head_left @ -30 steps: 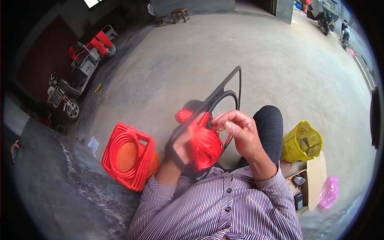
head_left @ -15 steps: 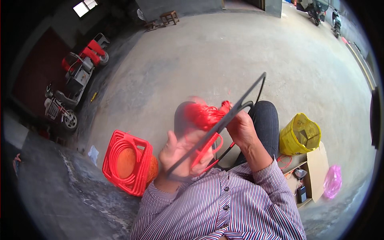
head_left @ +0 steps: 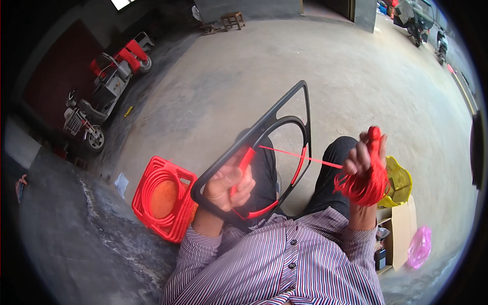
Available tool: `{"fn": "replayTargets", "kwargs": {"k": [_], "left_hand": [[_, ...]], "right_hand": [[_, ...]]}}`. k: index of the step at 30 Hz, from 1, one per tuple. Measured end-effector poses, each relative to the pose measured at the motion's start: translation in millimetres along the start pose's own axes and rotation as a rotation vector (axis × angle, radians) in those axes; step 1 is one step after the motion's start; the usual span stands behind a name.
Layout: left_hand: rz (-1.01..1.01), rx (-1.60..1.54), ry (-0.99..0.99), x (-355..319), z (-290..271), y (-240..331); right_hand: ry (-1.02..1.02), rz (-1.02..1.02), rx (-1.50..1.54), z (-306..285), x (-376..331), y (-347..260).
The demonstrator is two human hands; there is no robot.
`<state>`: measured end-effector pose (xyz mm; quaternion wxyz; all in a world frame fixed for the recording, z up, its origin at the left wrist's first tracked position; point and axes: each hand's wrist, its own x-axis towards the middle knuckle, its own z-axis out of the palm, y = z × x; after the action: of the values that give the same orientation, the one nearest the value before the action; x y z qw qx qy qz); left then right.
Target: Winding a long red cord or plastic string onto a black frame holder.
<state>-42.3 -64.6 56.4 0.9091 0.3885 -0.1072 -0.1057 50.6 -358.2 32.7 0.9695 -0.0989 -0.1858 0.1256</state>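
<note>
A black open frame (head_left: pixel 250 136) with rounded corners and a smaller curved ring inside it stands tilted in front of my lap. Red cord covers short stretches of the inner ring. My left hand (head_left: pixel 230 185) is closed around a red-wrapped part of it, the fingers curled under. Out to the right, my raised right hand (head_left: pixel 360 156) is closed on a looped hank of red cord (head_left: pixel 371 180), whose loops hang over the wrist. A single straight strand (head_left: pixel 305 158) stretches from the frame's wrapped part to that hand.
Left of me several red wrapped frames (head_left: pixel 144 203) are stacked on a round orange-brown support. A yellow basket (head_left: pixel 401 178), an open cardboard box (head_left: pixel 405 231) and a pink plastic bag (head_left: pixel 420 247) sit to the right. Parked three-wheelers (head_left: pixel 109 84) stand far left, a wooden stool (head_left: pixel 232 20) at the back.
My right hand has swung away from the frame to the right, carrying the hank and drawing the strand out. The frame has turned to show its inner ring; my left hand has closed around it.
</note>
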Motion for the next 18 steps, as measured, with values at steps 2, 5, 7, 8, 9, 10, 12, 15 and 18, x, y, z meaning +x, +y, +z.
{"fn": "replayTargets", "kwargs": {"k": [2,5,7,8,9,10,12,15,18], "left_hand": [[0.038,0.034,0.045,-4,-2,2],[0.049,0.053,0.068,-6,-1,1],[0.073,0.052,0.036,-2,5,1],[0.096,0.051,0.017,0,10,1],[0.100,0.045,0.023,-2,14,2],[0.112,0.053,0.026,-3,20,1],[0.166,0.042,0.001,-1,32,-8],[0.161,0.046,-0.042,5,32,-37],[0.177,0.109,-0.088,3,23,-59]], "right_hand": [[0.145,0.073,-0.176,-4,-14,13],[0.368,0.144,-0.175,-9,-9,32],[0.464,0.191,-0.193,-22,1,44],[0.387,0.327,-0.068,-30,3,48],[0.326,0.339,-0.215,-11,9,60],[0.256,0.349,-0.360,11,16,69],[0.162,0.299,-0.742,17,28,74],[0.180,0.293,-0.476,12,51,75],[0.160,0.198,-0.012,3,55,81]]}}
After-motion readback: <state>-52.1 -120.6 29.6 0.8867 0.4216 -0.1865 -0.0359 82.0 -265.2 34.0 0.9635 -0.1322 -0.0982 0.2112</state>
